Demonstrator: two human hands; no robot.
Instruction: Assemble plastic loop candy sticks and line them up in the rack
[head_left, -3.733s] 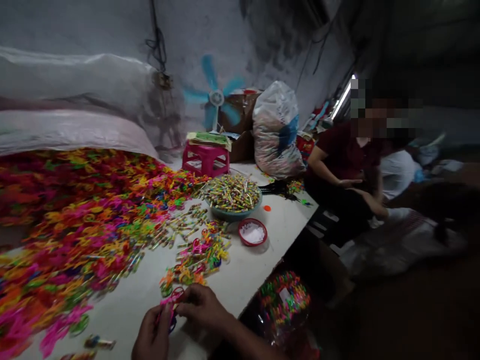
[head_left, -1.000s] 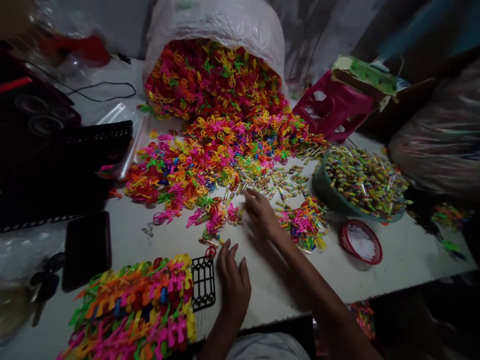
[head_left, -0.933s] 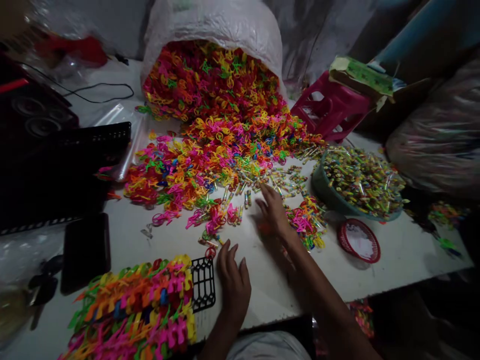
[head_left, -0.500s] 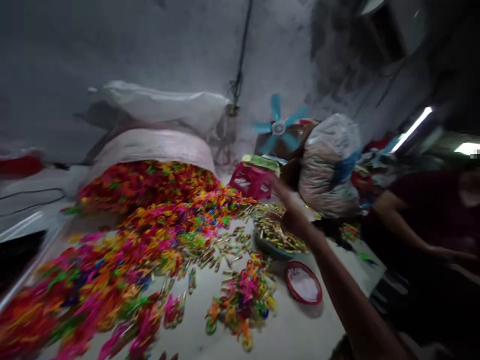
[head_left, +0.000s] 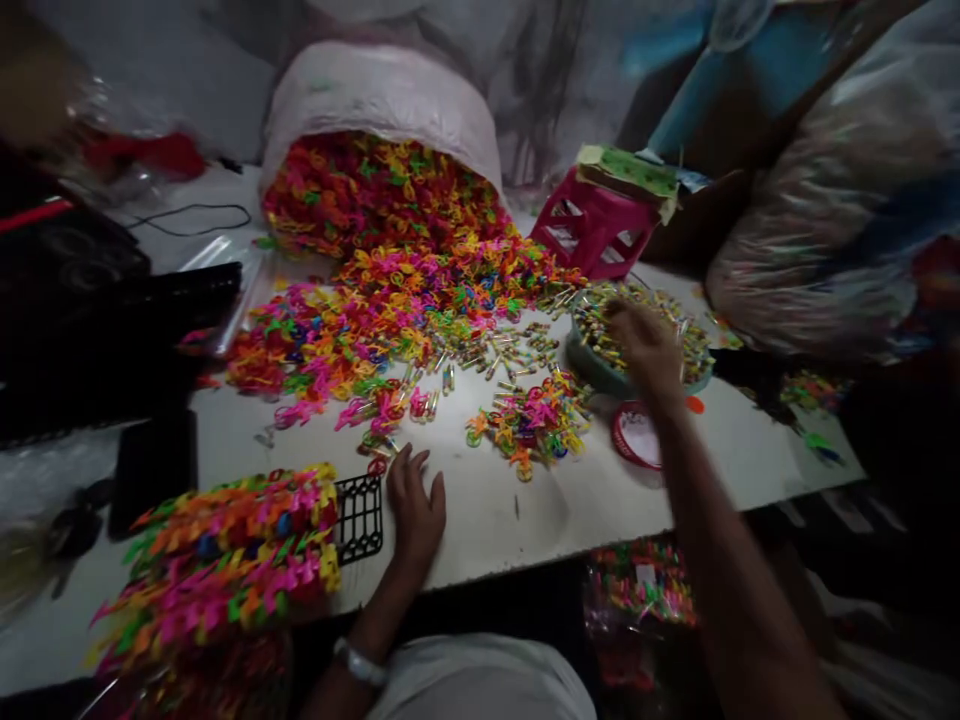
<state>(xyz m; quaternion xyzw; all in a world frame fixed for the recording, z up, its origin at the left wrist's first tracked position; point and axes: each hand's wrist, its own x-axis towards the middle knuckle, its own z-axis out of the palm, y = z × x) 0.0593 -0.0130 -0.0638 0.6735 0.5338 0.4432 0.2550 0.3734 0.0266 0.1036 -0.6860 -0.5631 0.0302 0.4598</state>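
My left hand (head_left: pixel 416 500) lies on the white table with its fingers stretched out and slightly apart. Beside it is a black plastic grid rack (head_left: pixel 361 517), mostly covered by rows of bright plastic figures (head_left: pixel 240 545). My right hand (head_left: pixel 649 345), blurred, is over a grey-green basin (head_left: pixel 600 372) full of small striped sticks (head_left: pixel 694 335); whether its fingers hold any is not clear. A small red-rimmed dish (head_left: pixel 636 436) with white contents stands just below that basin. Between my hands lies a small heap of colourful plastic figures (head_left: pixel 536 415).
A white sack (head_left: pixel 375 90) lies on its side, spilling a large pile of figures (head_left: pixel 405 290). A pink stool (head_left: pixel 592 225) carries a green box. A blue fan (head_left: pixel 690 95) and a full plastic bag (head_left: pixel 817 220) stand right. A black phone-like slab (head_left: pixel 154 470) lies left.
The view has tipped down and turned left. My right hand, earlier pointing with a finger stretched out, is now lower over the basin. My left hand and the rack have come into view.
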